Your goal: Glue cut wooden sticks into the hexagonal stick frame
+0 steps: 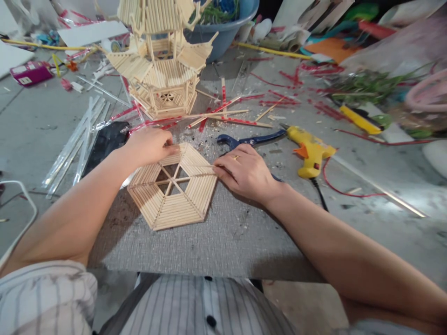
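Noted a hexagonal stick panel (176, 211) lying flat on the counter (223, 242), in front of the body, between both hands. Long axis taken corner to corner: running roughly left to right, right corner slightly farther off; one straight side turned toward the body. Built of pale, slim wooden sticks in nested rows, ridged in texture, meeting along seams at the corners; open at the centre, crossed by six spokes.

Left hand (150, 144): fingers curled over the far left edge of the panel; cannot tell if gripping or only resting. Right hand (244, 172): thumb and forefinger pinched on the right corner; ring worn.

Recorded beyond the panel: a tiered stick pagoda (167, 74), upright, same pale wood, with flared roofs. Nearer, loose sticks and red-marked strips (223, 118). Just beyond the right hand, blue-handled pliers (258, 139); beside these, a yellow glue gun (310, 149), nozzle aimed away and leftward. Near the left forearm, clear glossy rods (75, 144).

Containers: a blue basin (223, 35), holding leafy greens and something blue; at far right, a pink basket (428, 93), contents unclear.
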